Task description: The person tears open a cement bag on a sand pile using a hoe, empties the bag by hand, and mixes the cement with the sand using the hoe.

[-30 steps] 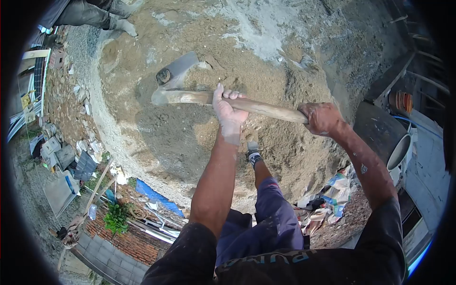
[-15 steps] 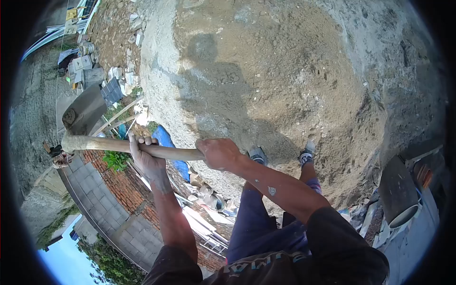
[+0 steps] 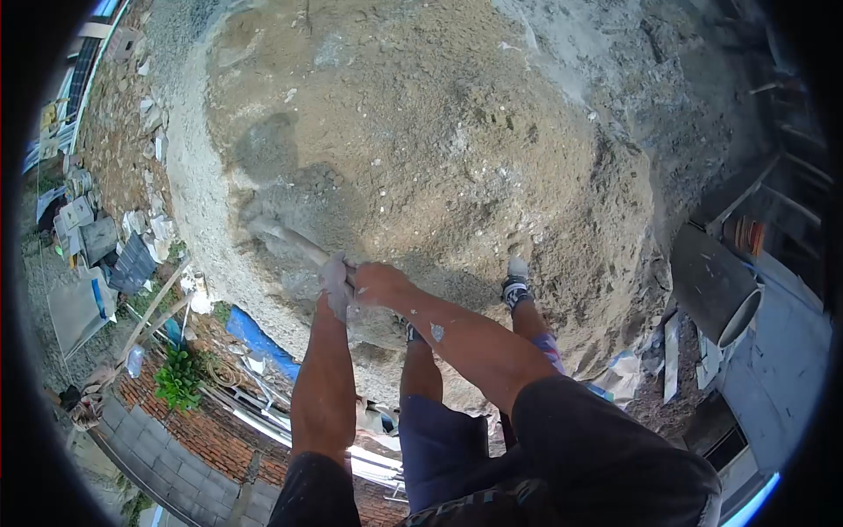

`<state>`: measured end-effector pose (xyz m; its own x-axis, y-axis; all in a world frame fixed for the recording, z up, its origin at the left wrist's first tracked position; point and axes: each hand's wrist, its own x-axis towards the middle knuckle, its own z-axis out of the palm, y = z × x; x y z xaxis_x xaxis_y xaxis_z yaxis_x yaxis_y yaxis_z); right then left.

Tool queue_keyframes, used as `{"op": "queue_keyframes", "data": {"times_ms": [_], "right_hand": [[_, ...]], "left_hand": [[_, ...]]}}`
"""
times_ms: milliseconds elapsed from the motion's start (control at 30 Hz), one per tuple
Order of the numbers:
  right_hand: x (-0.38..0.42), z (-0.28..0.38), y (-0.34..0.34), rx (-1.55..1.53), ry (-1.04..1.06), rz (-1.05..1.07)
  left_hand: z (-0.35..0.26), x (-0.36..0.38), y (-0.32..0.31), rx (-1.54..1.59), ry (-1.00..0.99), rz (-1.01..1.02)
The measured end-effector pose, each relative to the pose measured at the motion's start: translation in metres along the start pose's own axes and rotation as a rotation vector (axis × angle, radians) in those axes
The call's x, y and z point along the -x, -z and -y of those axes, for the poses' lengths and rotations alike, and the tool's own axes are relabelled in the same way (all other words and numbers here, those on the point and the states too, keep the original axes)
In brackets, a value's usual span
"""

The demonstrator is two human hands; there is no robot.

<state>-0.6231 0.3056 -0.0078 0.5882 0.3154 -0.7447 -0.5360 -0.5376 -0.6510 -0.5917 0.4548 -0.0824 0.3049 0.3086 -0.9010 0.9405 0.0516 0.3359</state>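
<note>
A big mound of sand and gravel (image 3: 421,149) fills the middle of the view. Both my hands grip one wooden handle of a hoe (image 3: 290,239), which blurs as it points up and left over the mound. My left hand (image 3: 335,279) and my right hand (image 3: 379,283) sit side by side near the handle's end. The blade is lost in blur against the mound. My feet (image 3: 515,283) stand on the mound's near slope.
Rubble, tiles and boards (image 3: 97,255) lie at the left. A blue sheet (image 3: 255,338), a plant (image 3: 178,382) and a brick wall (image 3: 211,439) lie below the mound. A dark drum (image 3: 716,285) stands at the right.
The hoe was raised high to the left half a second ago; it has now swung down onto the mound. My left hand has slid down the handle next to my right hand.
</note>
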Motion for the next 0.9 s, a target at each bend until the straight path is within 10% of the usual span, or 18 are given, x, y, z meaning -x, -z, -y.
{"op": "queue_keyframes", "data": {"times_ms": [67,233,533,767,900], "right_hand": [[0.048,0.025,0.061,-0.029,0.050,0.000],[0.124,0.003,0.174,0.129,0.118,0.065],[0.318,-0.106,0.376,0.379,-0.147,-0.007],[0.404,-0.219,0.402,0.509,-0.392,-0.205],[0.377,-0.268,0.349,0.471,-0.157,-0.285]], "left_hand": [[-0.024,0.018,-0.008,0.246,0.141,0.237],[-0.074,0.059,-0.071,0.460,0.119,0.101],[-0.074,0.188,-0.325,0.542,0.121,0.367],[-0.026,0.268,-0.441,0.560,0.143,0.626],[-0.023,0.287,-0.397,0.544,0.037,0.616]]}}
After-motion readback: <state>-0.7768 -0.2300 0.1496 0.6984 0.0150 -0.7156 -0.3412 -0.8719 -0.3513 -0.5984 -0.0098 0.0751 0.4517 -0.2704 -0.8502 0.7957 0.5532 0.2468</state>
